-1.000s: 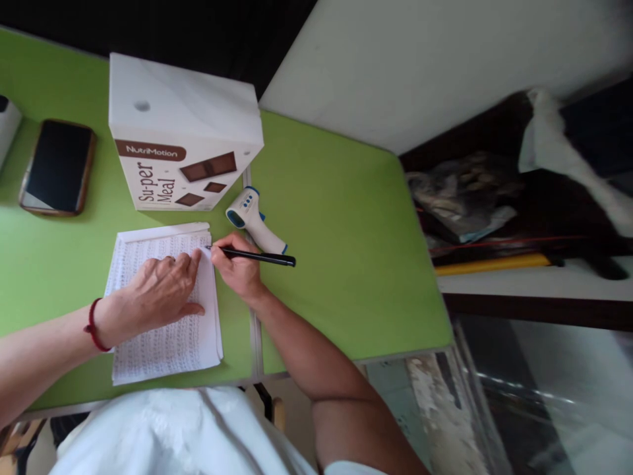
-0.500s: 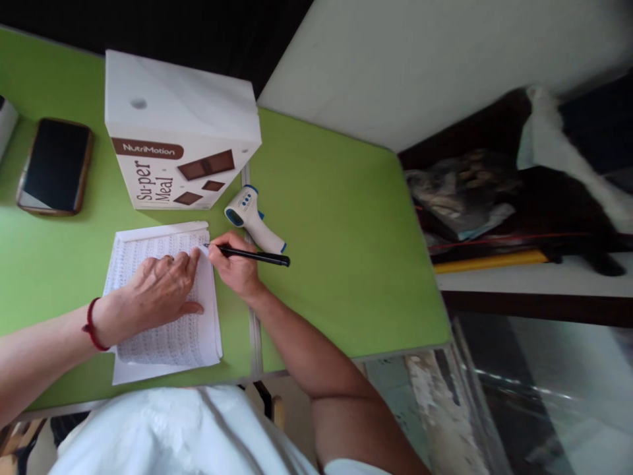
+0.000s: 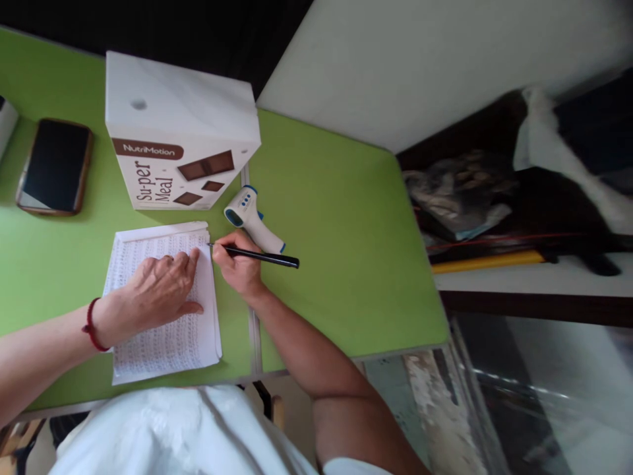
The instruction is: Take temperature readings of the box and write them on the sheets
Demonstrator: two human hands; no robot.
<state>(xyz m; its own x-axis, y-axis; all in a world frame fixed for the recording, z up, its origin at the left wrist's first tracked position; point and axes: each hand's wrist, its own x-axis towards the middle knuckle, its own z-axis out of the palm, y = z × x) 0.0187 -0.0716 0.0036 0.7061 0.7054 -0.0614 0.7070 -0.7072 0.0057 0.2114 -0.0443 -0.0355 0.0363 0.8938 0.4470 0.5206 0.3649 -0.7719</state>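
The right hand (image 3: 240,269) is closed around a black pen (image 3: 277,258), its tip at the upper right edge of a stack of written sheets (image 3: 163,349); whether it touches the paper cannot be told. The left hand (image 3: 161,290) lies open and palm down across the sheets, thumb apart, gripping nothing. The sheets rest on the green tabletop (image 3: 341,257). Just beyond the right hand lies a white infrared thermometer (image 3: 257,227); behind the sheets stands a white box (image 3: 182,125), with a phone (image 3: 57,165) to its left.

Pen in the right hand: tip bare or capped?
Bare: the black pen shows a thin point beyond the right hand, near the upper right corner of the paper.
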